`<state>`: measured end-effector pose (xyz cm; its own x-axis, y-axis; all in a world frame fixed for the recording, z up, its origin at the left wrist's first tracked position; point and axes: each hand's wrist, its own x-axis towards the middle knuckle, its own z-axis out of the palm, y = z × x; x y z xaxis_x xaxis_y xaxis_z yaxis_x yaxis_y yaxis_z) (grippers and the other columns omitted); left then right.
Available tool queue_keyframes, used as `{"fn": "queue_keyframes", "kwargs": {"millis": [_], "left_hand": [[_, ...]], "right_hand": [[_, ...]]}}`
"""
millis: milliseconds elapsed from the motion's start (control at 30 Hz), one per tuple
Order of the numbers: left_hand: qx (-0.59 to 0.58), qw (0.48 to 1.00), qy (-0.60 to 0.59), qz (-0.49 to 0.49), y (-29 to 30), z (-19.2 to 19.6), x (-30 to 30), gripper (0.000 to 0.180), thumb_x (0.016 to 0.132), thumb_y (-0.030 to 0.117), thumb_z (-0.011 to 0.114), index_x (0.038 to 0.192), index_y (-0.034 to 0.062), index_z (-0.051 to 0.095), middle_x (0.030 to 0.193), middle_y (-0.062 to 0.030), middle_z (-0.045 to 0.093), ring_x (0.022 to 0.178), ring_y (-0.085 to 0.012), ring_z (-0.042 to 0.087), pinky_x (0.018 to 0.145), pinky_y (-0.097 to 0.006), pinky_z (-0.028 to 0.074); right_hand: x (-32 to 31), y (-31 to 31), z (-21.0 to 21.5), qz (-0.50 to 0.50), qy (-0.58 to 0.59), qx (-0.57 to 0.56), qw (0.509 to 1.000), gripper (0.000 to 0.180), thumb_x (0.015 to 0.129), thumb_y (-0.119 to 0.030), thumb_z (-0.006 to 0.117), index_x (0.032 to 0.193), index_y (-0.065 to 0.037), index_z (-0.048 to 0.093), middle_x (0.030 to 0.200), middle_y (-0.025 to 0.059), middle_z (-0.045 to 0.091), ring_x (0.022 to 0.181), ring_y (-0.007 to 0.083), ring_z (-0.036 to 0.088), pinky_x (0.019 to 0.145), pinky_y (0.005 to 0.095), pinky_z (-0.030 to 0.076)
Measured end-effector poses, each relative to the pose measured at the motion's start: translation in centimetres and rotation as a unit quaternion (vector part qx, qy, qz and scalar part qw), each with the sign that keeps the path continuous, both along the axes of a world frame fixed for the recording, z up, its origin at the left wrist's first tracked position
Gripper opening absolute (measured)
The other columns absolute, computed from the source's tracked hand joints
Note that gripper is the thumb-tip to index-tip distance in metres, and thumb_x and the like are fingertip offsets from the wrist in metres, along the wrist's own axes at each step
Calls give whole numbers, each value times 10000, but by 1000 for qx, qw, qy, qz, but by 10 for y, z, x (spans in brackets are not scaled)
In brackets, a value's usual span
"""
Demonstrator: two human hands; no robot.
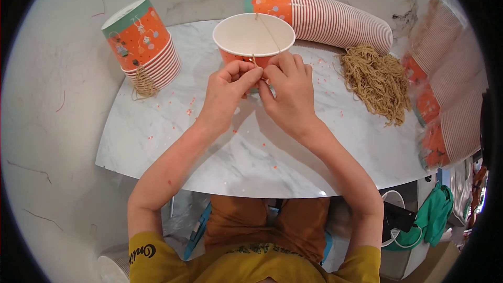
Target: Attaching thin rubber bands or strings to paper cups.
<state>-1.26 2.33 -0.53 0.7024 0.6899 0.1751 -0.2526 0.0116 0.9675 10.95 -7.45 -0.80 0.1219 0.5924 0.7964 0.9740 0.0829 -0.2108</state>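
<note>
A large paper tub [246, 39], white inside and orange outside, stands upright near the back middle of the table. A thin tan string [270, 31] crosses its mouth from the far rim to the right rim, and another bit shows at the near rim. Just in front of the tub, my left hand [229, 88] pinches the string between thumb and index finger. Close beside it, my right hand [291, 90] also closes its fingertips on the string. The fingers hide the pinched part, so a knot or loop there cannot be made out.
Upside-down nested tubs [141, 36] stand at left, with a small tan string bundle [145, 82] against them. A long stack of tubs [335, 18] lies behind. At right are a heap of tan strings [376, 84] and plastic-wrapped tub stacks [456, 94]. Orange scraps [190, 111] dot the marbled table [230, 167].
</note>
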Motion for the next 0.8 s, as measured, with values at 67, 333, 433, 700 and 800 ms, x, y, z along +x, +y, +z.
{"fn": "queue_keyframes", "kwargs": {"millis": [67, 333, 433, 700, 800], "left_hand": [[-10, 1000, 12, -5, 5, -2, 0, 132, 948, 165, 680, 967, 34, 684, 853, 5, 678, 750, -47, 565, 643, -226, 408], [-46, 999, 12, 1, 6, -3, -1, 123, 958, 143, 661, 998, 27, 670, 869, -35, 686, 725, -82, 602, 662, -244, 480], [-38, 999, 6, 5, 1, -4, 4, 135, 955, 126, 660, 1017, 7, 656, 882, -52, 697, 749, -97, 632, 689, -247, 509], [-116, 990, -84, -20, 0, -8, 2, 94, 943, 94, 670, 1001, 31, 632, 951, -55, 698, 792, -93, 639, 698, -231, 512], [-154, 982, -99, -38, 2, -7, 1, 64, 953, 84, 652, 1003, 56, 623, 942, -30, 681, 759, -76, 621, 693, -221, 515]], "right_hand": [[1, 0, -2, -4, -8, 5, 1000, 99, 777, -67, 704, 831, -55, 622, 985, 66, 526, 968, 256, 504, 781, 412, 360], [15, -10, -1, -17, -4, 19, 1000, 104, 809, -76, 701, 867, -58, 617, 928, 73, 535, 913, 254, 531, 768, 398, 373], [19, -13, -2, 24, 69, 32, 997, 106, 813, -75, 696, 877, -62, 612, 919, 80, 537, 840, 252, 546, 720, 385, 393], [3, -14, -6, 35, -42, 64, 996, 98, 806, -70, 696, 817, -48, 600, 860, 68, 557, 728, 241, 569, 647, 370, 420], [0, -14, -6, 21, -40, 73, 996, 82, 812, -75, 703, 824, -43, 628, 886, 69, 585, 728, 240, 595, 647, 360, 451]]}}
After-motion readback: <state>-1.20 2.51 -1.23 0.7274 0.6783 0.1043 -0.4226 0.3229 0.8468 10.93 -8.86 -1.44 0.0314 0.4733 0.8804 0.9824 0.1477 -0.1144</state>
